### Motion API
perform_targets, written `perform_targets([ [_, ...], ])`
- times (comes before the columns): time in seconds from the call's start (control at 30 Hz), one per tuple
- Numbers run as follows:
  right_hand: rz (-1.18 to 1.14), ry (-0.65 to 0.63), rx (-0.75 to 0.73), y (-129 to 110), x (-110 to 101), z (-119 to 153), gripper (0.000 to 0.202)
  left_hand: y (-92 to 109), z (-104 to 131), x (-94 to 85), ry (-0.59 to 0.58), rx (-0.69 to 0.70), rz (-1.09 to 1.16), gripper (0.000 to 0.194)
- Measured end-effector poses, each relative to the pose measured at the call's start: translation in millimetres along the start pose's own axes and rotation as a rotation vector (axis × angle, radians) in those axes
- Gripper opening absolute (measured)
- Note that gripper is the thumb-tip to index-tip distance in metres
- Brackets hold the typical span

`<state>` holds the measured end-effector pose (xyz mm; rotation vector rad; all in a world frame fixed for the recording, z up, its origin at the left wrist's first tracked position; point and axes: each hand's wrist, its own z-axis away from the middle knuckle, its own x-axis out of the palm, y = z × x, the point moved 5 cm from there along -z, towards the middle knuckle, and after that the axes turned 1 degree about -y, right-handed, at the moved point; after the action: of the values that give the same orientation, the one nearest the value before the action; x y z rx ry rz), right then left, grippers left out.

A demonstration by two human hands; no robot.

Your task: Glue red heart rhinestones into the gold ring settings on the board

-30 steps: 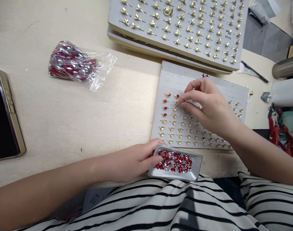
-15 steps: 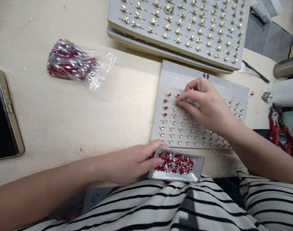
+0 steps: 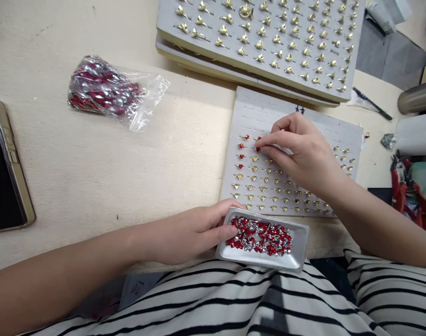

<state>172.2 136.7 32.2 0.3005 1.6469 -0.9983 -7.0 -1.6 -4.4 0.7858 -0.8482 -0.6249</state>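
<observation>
My left hand (image 3: 206,228) grips the left end of a small metal tray (image 3: 298,249), thumb over the rim. Loose red and silver-backed rhinestones (image 3: 258,235) lie in it. Over the grey foam ring board (image 3: 230,186), my right hand (image 3: 300,144) is closed in a pinch. At its fingertips a red heart-shaped rhinestone (image 3: 258,149) shows at a ring in the second column. In the left column several rings carry red stones, such as the ring (image 3: 241,157). Other gold rings (image 3: 263,189) have bare heart settings. The hand hides part of the board.
Stacked foam boards of gold rings (image 3: 258,60) stand behind. A clear zip bag of red and silver stones (image 3: 104,91) lies on the table at left, with a phone (image 3: 10,163) at the far left. A black pen (image 3: 372,103) and red-handled pliers (image 3: 396,182) are at right.
A red stone now shows below my right fingertips, which have barely moved. The tray in my left hand has swung slightly to the right, its far end lower.
</observation>
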Motion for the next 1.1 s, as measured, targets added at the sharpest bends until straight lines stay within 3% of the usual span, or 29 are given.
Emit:
perform_targets([
  [0.47, 0.097, 0.033, -0.135, -2, 1, 7, 0.025, 2, -1, -2.7, 0.029, 0.033, 0.040, 0.037],
  [0.8, 0.113, 0.014, -0.138, -6, 0, 7, 0.027, 4, 0, -2.9, 0.043, 0.028, 0.049, 0.038],
  [1.1, 0.068, 0.060, -0.024, -3, -5, 12, 0.021, 7, 1, -4.4, 0.072, 0.039, 0.055, 0.040],
])
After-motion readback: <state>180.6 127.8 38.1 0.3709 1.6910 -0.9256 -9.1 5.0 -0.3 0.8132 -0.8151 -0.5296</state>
